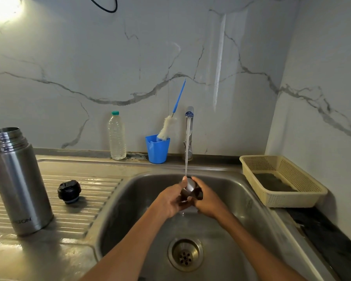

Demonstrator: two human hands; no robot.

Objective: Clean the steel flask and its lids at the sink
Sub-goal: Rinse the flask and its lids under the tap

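Both hands, left hand [171, 199] and right hand [208, 201], are gripping the steel cup lid [189, 188], rinsing it under the tap stream [187, 147]; stopper lid [69, 191] likely next

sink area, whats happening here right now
A person holds the steel cup lid in both hands, left hand and right hand, under the running tap over the sink. The open steel flask and black stopper lid stand on the drainboard.

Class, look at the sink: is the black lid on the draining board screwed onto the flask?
No, the black lid lies by itself on the draining board, beside the open-mouthed flask.
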